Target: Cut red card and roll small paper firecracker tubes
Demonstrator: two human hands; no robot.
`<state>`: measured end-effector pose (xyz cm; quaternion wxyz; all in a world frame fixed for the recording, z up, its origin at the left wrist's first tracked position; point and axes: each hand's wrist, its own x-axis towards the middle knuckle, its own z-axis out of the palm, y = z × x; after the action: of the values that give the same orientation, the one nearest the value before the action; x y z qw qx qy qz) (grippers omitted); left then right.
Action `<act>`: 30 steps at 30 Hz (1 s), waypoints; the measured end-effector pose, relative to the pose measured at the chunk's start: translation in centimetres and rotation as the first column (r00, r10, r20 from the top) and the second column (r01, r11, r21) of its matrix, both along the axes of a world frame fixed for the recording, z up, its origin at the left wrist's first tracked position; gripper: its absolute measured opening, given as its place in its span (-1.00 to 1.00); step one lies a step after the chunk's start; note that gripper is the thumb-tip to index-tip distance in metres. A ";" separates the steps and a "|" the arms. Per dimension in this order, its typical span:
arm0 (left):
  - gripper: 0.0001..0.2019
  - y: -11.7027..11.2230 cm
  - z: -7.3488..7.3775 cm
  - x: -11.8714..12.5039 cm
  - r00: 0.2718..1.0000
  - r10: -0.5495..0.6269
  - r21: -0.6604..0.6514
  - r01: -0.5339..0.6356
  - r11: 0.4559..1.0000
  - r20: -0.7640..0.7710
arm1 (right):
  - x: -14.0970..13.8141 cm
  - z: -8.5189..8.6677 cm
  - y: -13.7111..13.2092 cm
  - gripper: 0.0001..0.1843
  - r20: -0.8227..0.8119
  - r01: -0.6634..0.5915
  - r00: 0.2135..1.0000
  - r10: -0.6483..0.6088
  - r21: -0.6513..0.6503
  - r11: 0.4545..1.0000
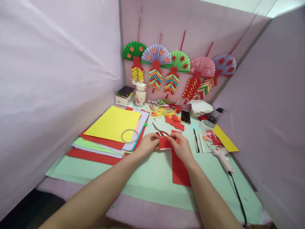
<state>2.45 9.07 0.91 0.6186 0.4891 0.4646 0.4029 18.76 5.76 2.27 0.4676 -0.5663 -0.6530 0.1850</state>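
We pinch a small red paper (165, 143) — left hand (150, 143) at left edge, right hand (180, 145) at right — scissors (158, 130) just beyond.

On the counter (147, 179), paper (111, 122) is stacked at left, a ring (121, 136) laid on top. Behind the card (164, 144), scissors (157, 129) are placed — the phone (186, 117) farther back. At right, the glue gun (223, 160) is set before the tape (207, 128) — fans (156, 54) are hung behind.

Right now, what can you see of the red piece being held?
Small, roughly rectangular red piece, paper-like, with a white strip along its near edge. The left hand holds its left side; the right hand pinches at its far right corner. It sits just nearer than the scissors. Whether it touches the mat is unclear.
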 end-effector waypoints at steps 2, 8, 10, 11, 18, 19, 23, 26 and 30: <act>-0.94 0.0 -0.5 0.1 0.999 -0.024 0.080 0.027 0.996 -0.040 | -0.9 -0.1 -0.2 -0.84 0.085 0.016 0.996 -0.016 0.005 1.000; -0.91 0.0 -1.1 0.0 0.977 -0.022 0.327 0.092 0.940 -0.214 | -2.0 -0.3 -1.0 -0.84 0.283 0.149 0.949 -0.137 -0.020 0.989; -0.89 -0.1 -0.9 -0.1 0.964 0.002 0.373 0.101 0.922 -0.266 | -2.0 -0.4 -1.1 -0.85 0.303 0.167 0.940 -0.159 -0.001 0.986; -0.89 -0.2 -0.7 -0.1 0.959 0.011 0.387 0.104 0.916 -0.284 | -2.0 -0.4 -1.1 -0.85 0.311 0.170 0.936 -0.164 0.009 0.985; -0.88 -0.5 -0.4 0.0 0.935 0.045 0.463 0.133 0.876 -0.353 | -2.0 -0.2 -1.4 -0.82 0.384 0.177 0.905 -0.184 0.054 0.983; -0.87 -0.6 -0.4 0.0 0.933 0.049 0.474 0.135 0.870 -0.356 | -2.0 -0.1 -1.5 -0.82 0.387 0.186 0.902 -0.192 0.054 0.981; -0.88 -0.6 -0.6 0.1 0.930 0.057 0.523 0.152 0.839 -0.363 | -1.9 0.1 -1.8 -0.79 0.401 0.202 0.892 -0.210 0.061 0.977; -0.88 -0.6 -0.7 0.1 0.927 0.065 0.535 0.155 0.830 -0.370 | -1.8 0.1 -1.9 -0.80 0.408 0.194 0.889 -0.207 0.073 0.978; -0.87 -0.5 -0.8 0.0 0.925 0.071 0.551 0.160 0.819 -0.373 | -1.9 0.1 -2.1 -0.81 0.415 0.194 0.885 -0.209 0.079 0.978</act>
<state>2.50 8.54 0.06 0.3516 0.7308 0.4204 0.4068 16.90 3.69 2.42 0.3424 -0.6492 -0.6792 -0.0026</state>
